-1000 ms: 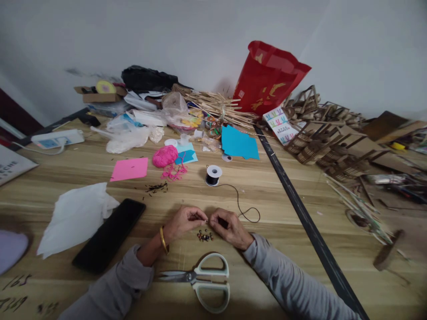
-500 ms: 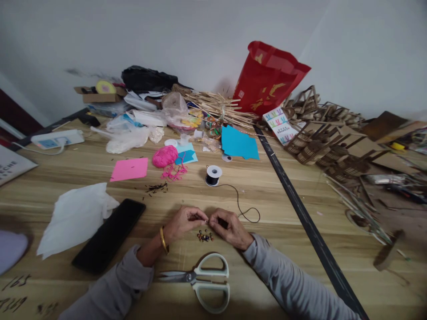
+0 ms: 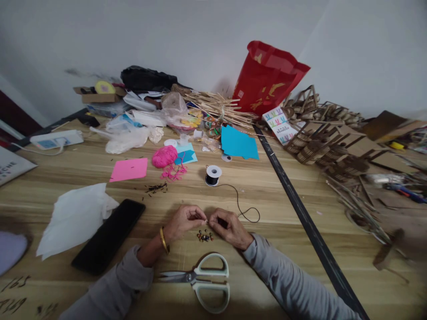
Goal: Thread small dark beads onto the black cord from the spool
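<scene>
My left hand, with a gold bangle at the wrist, pinches a tiny bead between thumb and forefinger; its details are too small to tell. Almost touching it, my right hand is closed in a pinch on the black cord, whose tip is mostly hidden by the fingers. The black cord loops on the table behind that hand and runs back to a white spool. Just below the fingertips lies a small cluster of dark and brownish beads. Scissors with pale handles lie nearer to me, blades pointing left.
A black phone-like slab and white tissue lie left. Beyond are pink paper, pink yarn, blue sheets and plastic bags. A red bag stands behind; small woven baskets crowd the right.
Both hands stay almost in place, fingertips still close together. The left hand has shifted very slightly; the cord, beads and scissors lie as before.
</scene>
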A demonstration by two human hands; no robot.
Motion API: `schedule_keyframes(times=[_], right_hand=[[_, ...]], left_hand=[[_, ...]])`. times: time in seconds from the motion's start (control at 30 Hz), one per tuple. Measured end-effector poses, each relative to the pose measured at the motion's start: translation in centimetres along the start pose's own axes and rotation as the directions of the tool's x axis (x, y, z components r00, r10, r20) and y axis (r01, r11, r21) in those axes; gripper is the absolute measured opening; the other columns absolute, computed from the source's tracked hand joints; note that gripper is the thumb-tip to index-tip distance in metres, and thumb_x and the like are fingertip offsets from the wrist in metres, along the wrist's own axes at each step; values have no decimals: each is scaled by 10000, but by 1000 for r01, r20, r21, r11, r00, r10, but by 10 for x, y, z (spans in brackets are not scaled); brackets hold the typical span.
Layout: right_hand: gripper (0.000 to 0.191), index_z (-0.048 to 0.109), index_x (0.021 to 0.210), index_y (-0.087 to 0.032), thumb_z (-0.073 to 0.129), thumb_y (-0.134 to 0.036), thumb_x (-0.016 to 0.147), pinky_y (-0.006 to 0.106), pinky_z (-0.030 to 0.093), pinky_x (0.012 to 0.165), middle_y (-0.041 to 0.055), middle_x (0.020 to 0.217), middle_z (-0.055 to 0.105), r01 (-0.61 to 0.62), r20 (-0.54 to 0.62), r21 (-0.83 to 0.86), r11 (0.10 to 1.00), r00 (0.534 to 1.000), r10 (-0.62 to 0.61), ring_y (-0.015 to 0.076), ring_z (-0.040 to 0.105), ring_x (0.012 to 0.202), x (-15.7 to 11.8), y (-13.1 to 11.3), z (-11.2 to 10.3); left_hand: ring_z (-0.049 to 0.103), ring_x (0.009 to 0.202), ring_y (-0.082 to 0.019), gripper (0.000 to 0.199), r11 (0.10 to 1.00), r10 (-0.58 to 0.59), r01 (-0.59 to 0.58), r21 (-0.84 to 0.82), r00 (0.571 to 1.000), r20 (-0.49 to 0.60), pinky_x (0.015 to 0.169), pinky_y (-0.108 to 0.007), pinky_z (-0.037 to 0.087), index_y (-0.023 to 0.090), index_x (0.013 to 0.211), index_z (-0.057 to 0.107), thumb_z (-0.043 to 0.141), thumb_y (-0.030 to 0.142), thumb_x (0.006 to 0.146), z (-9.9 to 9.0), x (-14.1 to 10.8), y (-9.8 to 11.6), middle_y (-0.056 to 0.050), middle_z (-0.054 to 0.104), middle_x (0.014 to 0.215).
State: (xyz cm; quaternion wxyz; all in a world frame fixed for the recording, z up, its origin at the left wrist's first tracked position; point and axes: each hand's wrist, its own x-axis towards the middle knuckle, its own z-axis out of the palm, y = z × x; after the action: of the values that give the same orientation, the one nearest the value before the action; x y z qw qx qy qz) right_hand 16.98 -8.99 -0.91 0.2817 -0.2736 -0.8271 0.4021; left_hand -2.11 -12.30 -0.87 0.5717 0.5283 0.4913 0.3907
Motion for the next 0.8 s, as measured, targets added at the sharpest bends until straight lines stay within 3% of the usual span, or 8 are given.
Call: schedule_keyframes(times=[0.8], right_hand=[[184, 569, 775, -136, 503, -286, 858, 224, 410, 615, 33, 717, 579, -17, -26, 58, 998, 999, 19, 123, 517, 654, 1, 0, -1]], left_hand=[[600, 654, -141, 155, 995, 11, -10, 99, 1000, -18, 618, -240, 456, 96, 762, 674, 653, 215, 666, 0, 1, -1, -66, 693, 729]])
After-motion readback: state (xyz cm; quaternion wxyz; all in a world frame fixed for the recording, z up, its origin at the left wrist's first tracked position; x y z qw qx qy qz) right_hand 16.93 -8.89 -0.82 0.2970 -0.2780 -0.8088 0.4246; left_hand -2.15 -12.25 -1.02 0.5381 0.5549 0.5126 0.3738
